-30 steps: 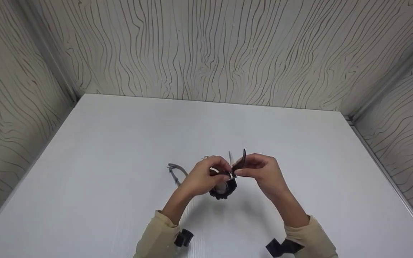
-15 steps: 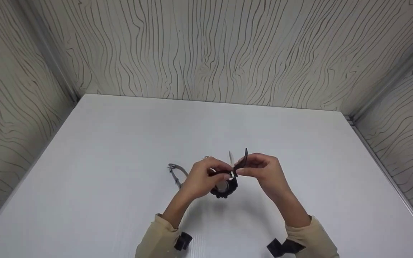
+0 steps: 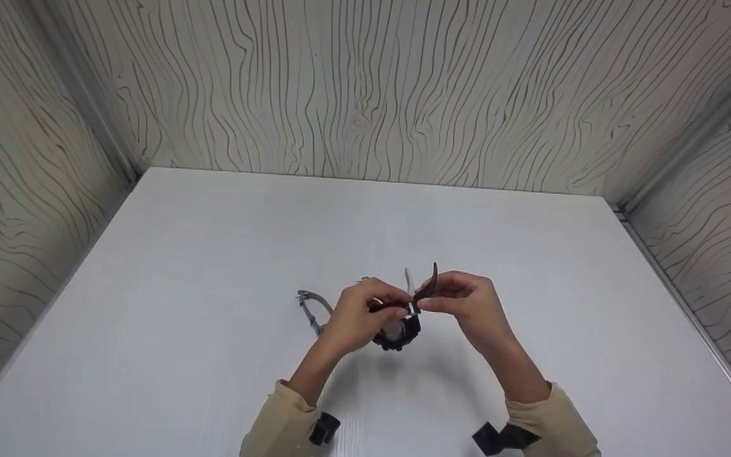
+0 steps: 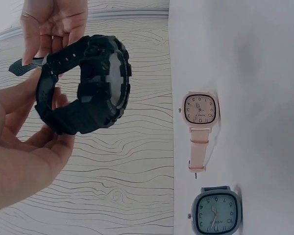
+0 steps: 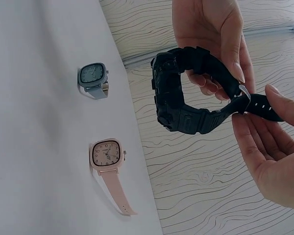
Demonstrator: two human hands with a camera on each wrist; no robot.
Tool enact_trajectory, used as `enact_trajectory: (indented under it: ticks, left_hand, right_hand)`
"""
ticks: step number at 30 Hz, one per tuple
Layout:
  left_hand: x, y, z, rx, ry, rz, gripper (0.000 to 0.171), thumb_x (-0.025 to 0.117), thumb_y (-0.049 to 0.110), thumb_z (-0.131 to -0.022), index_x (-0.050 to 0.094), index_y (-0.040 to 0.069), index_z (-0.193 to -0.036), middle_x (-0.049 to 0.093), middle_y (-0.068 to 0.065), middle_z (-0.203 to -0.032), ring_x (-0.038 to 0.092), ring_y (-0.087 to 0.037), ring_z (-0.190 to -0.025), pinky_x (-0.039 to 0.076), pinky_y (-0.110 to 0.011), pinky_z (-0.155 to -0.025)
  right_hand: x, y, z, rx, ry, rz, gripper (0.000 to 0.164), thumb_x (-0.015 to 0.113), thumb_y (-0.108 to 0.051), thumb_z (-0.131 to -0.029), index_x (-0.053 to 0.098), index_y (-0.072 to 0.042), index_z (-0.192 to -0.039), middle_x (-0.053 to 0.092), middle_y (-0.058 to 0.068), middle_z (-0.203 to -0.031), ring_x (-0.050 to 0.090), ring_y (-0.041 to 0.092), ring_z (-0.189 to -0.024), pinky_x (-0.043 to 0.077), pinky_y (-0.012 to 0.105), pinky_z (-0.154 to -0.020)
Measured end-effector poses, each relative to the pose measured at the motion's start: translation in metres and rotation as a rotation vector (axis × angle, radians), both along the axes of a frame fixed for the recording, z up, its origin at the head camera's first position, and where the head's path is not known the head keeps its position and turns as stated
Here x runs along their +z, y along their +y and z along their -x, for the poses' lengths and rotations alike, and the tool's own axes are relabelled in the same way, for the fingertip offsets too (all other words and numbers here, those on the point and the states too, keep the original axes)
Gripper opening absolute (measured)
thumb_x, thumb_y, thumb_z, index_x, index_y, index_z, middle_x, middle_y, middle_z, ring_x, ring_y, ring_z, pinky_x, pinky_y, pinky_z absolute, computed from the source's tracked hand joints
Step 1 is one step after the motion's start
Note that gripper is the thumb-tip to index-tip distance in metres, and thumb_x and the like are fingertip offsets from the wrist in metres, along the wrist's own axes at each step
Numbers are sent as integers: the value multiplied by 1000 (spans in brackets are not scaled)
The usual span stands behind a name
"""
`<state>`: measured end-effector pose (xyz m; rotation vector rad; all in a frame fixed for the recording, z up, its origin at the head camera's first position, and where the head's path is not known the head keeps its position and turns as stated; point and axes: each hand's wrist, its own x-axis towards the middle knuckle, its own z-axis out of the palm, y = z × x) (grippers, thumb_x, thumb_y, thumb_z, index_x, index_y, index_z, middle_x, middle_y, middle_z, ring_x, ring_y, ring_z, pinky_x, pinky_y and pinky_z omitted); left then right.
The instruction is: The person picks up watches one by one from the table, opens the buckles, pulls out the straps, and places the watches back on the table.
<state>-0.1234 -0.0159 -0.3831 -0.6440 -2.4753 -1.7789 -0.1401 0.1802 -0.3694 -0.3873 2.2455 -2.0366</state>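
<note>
A black wristwatch with a chunky round case hangs in the air between the two hands, its strap closed into a loop. The left hand pinches the strap beside the metal buckle. On the other side, the right hand pinches the strap's free end, which passes through the buckle and sticks out beyond it. In the left wrist view the watch case faces right, below the strap in the head view. Parts of the strap are hidden behind fingers.
On the white table lie a pink square watch and a grey-blue square watch, apart from each other. The head view shows the grey strap left of the left hand. Wood-patterned panels enclose the table.
Both hands and the black watch have shifted slightly to the right since a second ago, and the buckle shows brighter. Over the last half second almost nothing has moved.
</note>
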Motion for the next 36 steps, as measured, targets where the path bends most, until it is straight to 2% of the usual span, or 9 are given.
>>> enact_trajectory:
  ticks: [7, 14, 23, 29, 36]
  left_hand:
    - [-3, 1, -1, 37, -10, -21, 9, 69, 11, -81, 70, 8, -90, 61, 2, -86, 56, -12, -79, 50, -23, -67]
    - [-4, -3, -2, 50, 3, -44, 11, 70, 12, -81, 71, 8, -91, 63, 3, -87, 56, -12, -81, 50, -26, -69]
    - [-3, -11, -1, 42, -1, 28, 21, 71, 8, -78, 68, 5, -98, 64, -1, -90, 60, -16, -86, 49, -29, -78]
    - [-4, -11, -1, 40, -24, 61, 24, 73, 10, -76, 68, 5, -99, 63, -1, -89, 59, -16, -85, 50, -33, -78]
    - [1, -12, -1, 52, 35, 41, 20, 73, 9, -76, 68, 5, -95, 62, -2, -87, 58, -17, -83, 50, -33, -78]
  right_hand:
    - [0, 0, -1, -12, -16, -11, 26, 77, -2, -68, 65, 7, -89, 65, 16, -84, 63, 28, -80, 51, 38, -76]
    - [1, 0, -1, -14, 5, -20, 24, 77, -2, -69, 65, 7, -88, 64, 16, -84, 62, 28, -80, 51, 38, -76]
    - [3, 3, 1, -27, -1, -33, 24, 77, -1, -69, 65, 6, -89, 64, 16, -84, 61, 28, -80, 51, 37, -76]
    - [4, 2, 1, -13, 8, -30, 25, 77, -1, -69, 65, 7, -90, 63, 16, -85, 61, 27, -82, 51, 37, -77]
    - [7, 2, 1, 28, 24, -15, 27, 76, 0, -69, 64, 7, -93, 63, 15, -86, 61, 28, -82, 51, 38, -76]
